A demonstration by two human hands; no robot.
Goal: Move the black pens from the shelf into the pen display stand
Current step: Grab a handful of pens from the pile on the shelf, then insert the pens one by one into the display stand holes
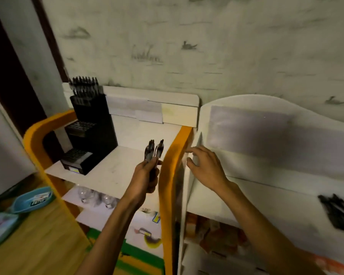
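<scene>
- Left hand (pixel 145 175) fisted around a bunch of pens (pixel 155 150), tips up, over the white shelf (pixel 115 167).
- Right hand (pixel 205 165) empty, fingers spread loose, at 3 o'clock of the left, by the orange divider (pixel 171 175).
- Stand (pixel 89 132) at 10 o'clock of the left hand; top tier holds pens, lower tiers look bare.
- Loose pen pile (pixel 340 213) on the right shelf, far right edge, blurred.

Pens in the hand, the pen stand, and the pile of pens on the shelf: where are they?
pens in the left hand (pixel 155 150): head view, on the upper barrels.
pen display stand (pixel 93 124): head view, on its black side.
pile of black pens (pixel 340 211): head view, middle of the pile.
</scene>
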